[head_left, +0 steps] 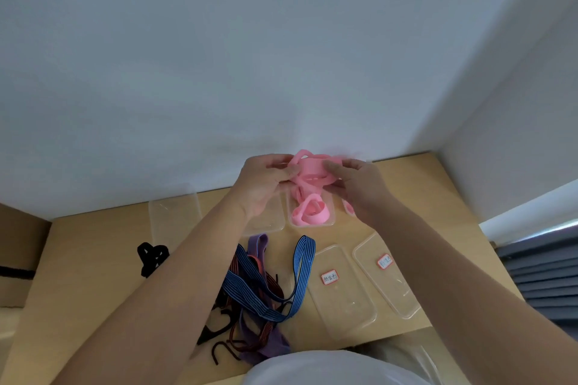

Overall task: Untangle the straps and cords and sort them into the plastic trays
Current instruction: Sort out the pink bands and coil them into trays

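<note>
A white shirt [337,369] fills the bottom edge, with both bare forearms reaching forward from it over a light wooden table [93,244]. Just beyond the shirt lies the tangle: a blue striped elastic strap [266,297] looped over a purple strap [259,244] and dark reddish-brown cords [266,331], with a black cord [151,256] lying apart to the left. To the right of the tangle sit two clear plastic trays with red-edged labels, one nearer [344,300] and one further right [391,287]. At the far side, by the wall, the left hand [266,184] and right hand [356,184] each pinch a looped pink strap [312,169] between thumb and curled fingers, holding it up above a clear tray [331,219] that already holds a coiled pink band [309,212]
</note>
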`<state>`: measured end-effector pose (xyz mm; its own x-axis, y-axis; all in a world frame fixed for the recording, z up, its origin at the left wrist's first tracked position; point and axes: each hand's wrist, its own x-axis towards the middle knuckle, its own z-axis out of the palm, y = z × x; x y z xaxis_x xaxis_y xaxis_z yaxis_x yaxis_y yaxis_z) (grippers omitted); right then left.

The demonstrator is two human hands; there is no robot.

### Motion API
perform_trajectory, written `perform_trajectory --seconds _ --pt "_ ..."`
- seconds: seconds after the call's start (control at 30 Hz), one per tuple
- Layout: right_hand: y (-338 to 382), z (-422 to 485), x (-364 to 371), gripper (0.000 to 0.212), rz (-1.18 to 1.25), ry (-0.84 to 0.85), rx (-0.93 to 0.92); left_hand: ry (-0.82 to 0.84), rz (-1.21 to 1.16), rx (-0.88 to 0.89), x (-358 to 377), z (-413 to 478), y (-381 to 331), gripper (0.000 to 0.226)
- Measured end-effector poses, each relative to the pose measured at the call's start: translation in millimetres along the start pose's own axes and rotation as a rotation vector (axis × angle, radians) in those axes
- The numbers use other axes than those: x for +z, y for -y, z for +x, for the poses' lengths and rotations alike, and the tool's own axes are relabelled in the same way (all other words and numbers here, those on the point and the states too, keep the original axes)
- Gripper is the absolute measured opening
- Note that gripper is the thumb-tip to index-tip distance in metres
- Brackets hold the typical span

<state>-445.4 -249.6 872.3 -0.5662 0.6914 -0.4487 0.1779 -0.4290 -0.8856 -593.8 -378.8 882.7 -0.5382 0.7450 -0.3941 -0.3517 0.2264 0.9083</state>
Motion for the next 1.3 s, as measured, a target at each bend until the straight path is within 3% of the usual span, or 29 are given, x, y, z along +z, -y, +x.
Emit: perform_trajectory --seconds 0.17,0.33,0.43,0.5,0.57,0.63,0.7,0.77,0.83,0.93,1.13,1.2,1.3 --pt "-27.8 29.8 6.5 0.005 0.034 -0.126 0.136 -0.085 0.162 -0.088 0.3 48.8 22.3 0.036" --pt "-48.6 43.2 9.2 0.014 -0.086 -0.187 0.216 0.004 0.481 -0.046 1.8 84.6 35.5 0.023" --pt "-54.3 42.5 6.4 0.036 -0.406 -0.112 0.247 0.012 0.76 0.012 8.9 97.8 40.4 0.005" --pt "-54.6 38.0 3.6 0.044 -0.775 -0.107 0.166 0.041 0.914 0.053 14.9 107.7 43.4 0.029" --pt "-56.8 35.6 2.2 0.038 -1.079 -0.233 -0.035 0.054 1.019 0.075 20.5 112.2 38.4 0.02" --pt "-63.1 35.5 2.8 0.022 -1.172 -0.275 -0.355 0.056 1.104 0.11 23.6 120.2 36.8 0.011" --pt "-73.2 41.4 5.3 0.021 -1.271 -0.112 -0.59 0.049 1.218 0.148 24.6 124.9 39.4 0.021" --pt "-83.6 46.5 9.9 0.014 -1.416 -0.001 -0.654 0.063 1.312 0.165 23.3 123.2 47.3 0.019" --pt "-90.7 47.7 14.7 0.011 -1.581 0.074 -0.597 0.08 1.371 0.139 22.5 120.0 56.7 0.016" --pt "-95.5 48.0 19.0 0.023 -1.666 0.141 -0.487 0.081 1.426 0.183 24.3 119.2 65.6 0.014" --pt "-75.2 53.1 30.4 0.025 -1.742 0.27 -0.363 0.045 1.24 0.043 29.3 117.7 66.8 0.021" --pt "-73.2 51.9 32.6 0.026 -1.757 0.306 -0.347 0.018 1.148 0.011 30.4 118.4 67.6 0.031" --pt "-66.9 51.2 32.4 0.021 -1.739 0.332 -0.323 0.042 1.211 0.018 32.0 113.1 64.8 0.044"
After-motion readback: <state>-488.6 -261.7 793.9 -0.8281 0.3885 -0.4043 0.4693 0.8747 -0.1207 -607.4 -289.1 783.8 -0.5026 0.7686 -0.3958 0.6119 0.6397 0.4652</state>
